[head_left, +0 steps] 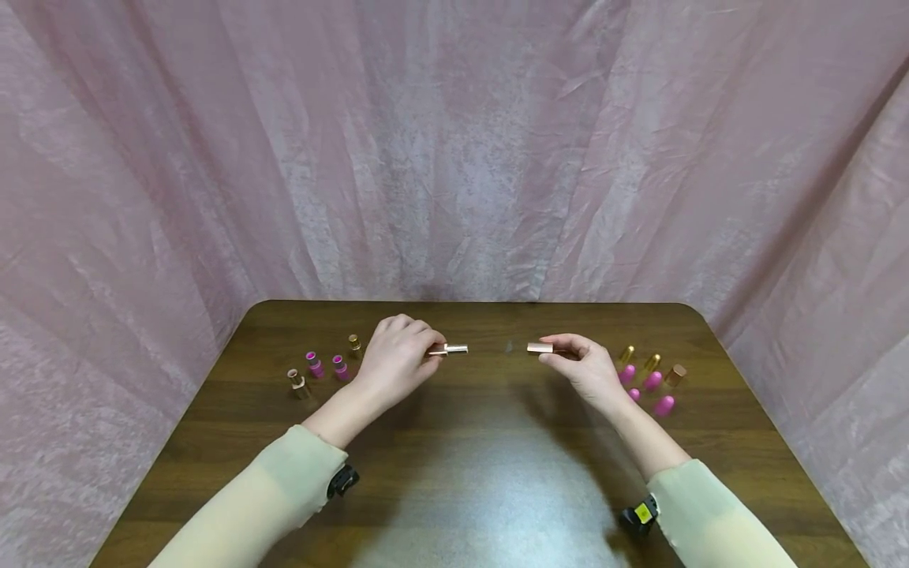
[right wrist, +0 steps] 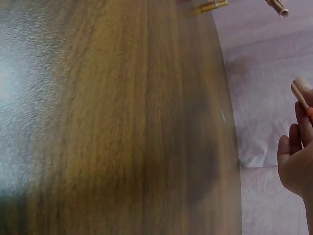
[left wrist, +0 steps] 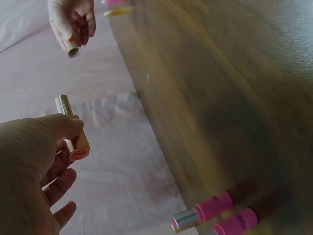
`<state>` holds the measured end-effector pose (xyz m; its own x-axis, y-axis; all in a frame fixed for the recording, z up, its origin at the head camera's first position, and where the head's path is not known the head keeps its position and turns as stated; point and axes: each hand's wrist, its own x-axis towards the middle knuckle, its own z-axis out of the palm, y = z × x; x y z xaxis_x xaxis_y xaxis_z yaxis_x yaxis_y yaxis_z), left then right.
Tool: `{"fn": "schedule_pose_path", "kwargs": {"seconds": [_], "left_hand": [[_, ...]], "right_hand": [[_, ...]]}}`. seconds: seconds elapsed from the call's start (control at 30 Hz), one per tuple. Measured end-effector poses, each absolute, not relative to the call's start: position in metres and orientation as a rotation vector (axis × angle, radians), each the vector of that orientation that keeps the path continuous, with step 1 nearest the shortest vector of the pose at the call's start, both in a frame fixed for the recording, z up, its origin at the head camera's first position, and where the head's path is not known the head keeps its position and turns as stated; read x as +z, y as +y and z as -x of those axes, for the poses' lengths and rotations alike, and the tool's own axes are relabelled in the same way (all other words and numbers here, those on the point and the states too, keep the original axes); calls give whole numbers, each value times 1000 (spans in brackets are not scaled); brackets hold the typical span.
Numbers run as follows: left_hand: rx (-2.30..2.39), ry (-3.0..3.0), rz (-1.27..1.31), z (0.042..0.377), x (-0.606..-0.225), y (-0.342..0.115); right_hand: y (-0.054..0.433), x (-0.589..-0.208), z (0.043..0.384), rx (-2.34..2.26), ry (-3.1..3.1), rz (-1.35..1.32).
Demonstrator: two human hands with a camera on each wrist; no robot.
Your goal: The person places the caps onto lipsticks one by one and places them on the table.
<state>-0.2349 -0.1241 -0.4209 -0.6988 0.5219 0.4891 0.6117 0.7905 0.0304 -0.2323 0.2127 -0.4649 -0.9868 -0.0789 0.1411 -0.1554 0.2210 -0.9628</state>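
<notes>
My left hand [head_left: 398,355] pinches an uncapped lipstick tube [head_left: 457,349] between thumb and fingers. The left wrist view shows its rose-gold base [left wrist: 79,146] and its shiny silver-gold collar [left wrist: 62,104], which points toward the other hand. A matching rose-gold lipstick cap [head_left: 540,348] is between the thumb and fingers of my right hand [head_left: 584,369]. The cap's open end [left wrist: 74,52] faces the tube, with a gap between the two. Both hands are above the far part of the table, the tube and cap roughly in line.
On the left stand two pink lipstick tubes [head_left: 316,366], a gold-topped one [head_left: 354,342] and a rose-gold one [head_left: 298,384]. Several pink caps [head_left: 663,405], two gold caps [head_left: 652,362] and a copper cap [head_left: 675,375] stand right. A pink curtain [head_left: 454,158] hangs behind the wooden table [head_left: 454,457].
</notes>
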Motion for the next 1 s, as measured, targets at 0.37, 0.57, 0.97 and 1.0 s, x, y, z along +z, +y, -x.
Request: {"fn": "schedule_pose_path", "kwargs": {"seconds": [0.37, 0.57, 0.97, 1.0], "left_hand": [[-216, -2514, 885, 244, -416, -104], [-215, -2543, 884, 246, -416, -93], [-227, -2539, 892, 246, -419, -86], [-229, -2537, 895, 247, -419, -85]], "right_hand": [[207, -455, 239, 1828, -2477, -271], [202, -457, 245, 1749, -2499, -316], [193, -458, 247, 1738, -2481, -359], [192, -458, 247, 1747, -2477, -355]]}}
